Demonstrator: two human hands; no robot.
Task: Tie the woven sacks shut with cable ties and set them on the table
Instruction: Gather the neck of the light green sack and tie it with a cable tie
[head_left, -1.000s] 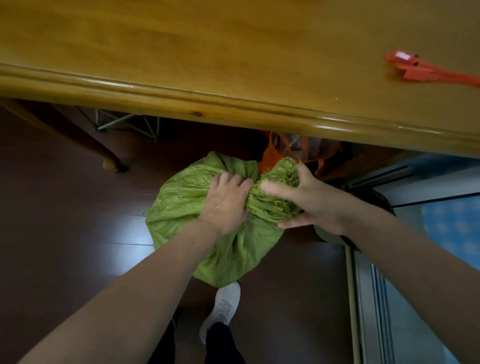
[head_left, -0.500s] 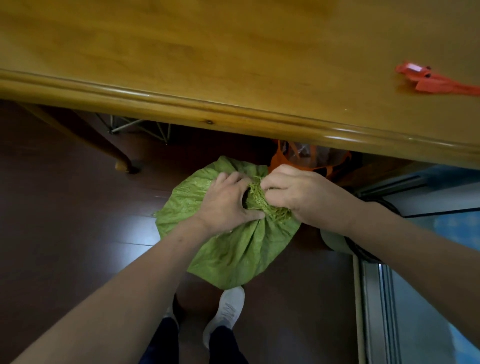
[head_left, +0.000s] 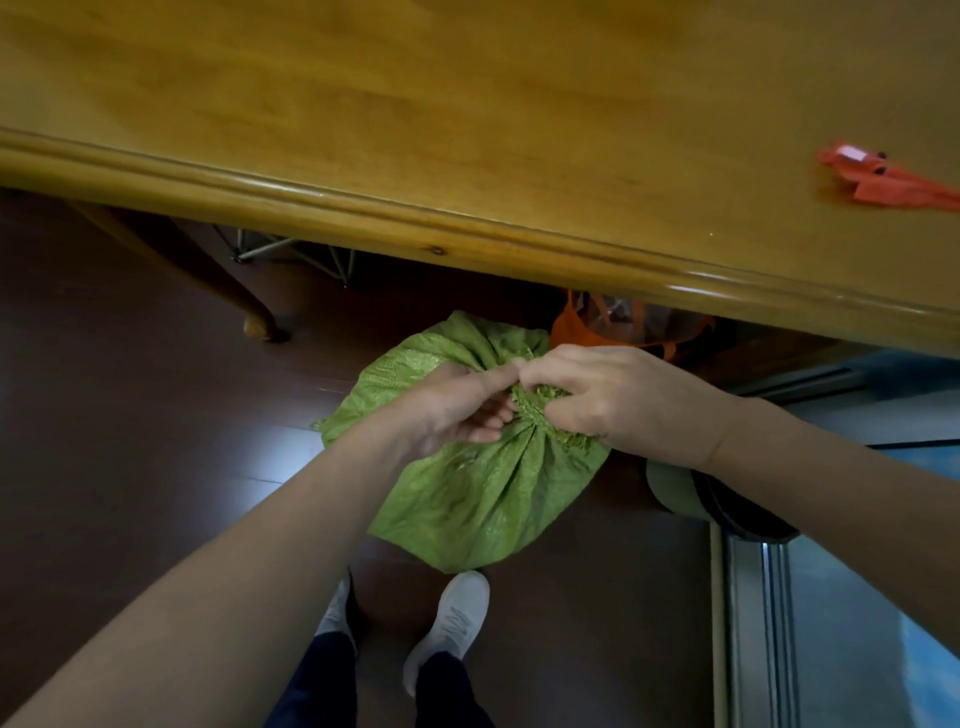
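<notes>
A glossy wooden bench (head_left: 363, 119) carries red cable ties (head_left: 883, 182) near its right end. On the dark floor (head_left: 130, 415) just before the bench's edge rests a green woven sack (head_left: 483, 499); an orange bag (head_left: 571, 330) stands under the bench.

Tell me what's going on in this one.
A person stands at a wooden table, bent over a green woven sack on the floor by their feet. The right hand grips the sack's bunched, frayed mouth, and the left hand curls its fingers in at the same neck. No tie shows on it yet. An orange bundle, likely the cable ties, lies on the table.
</notes>
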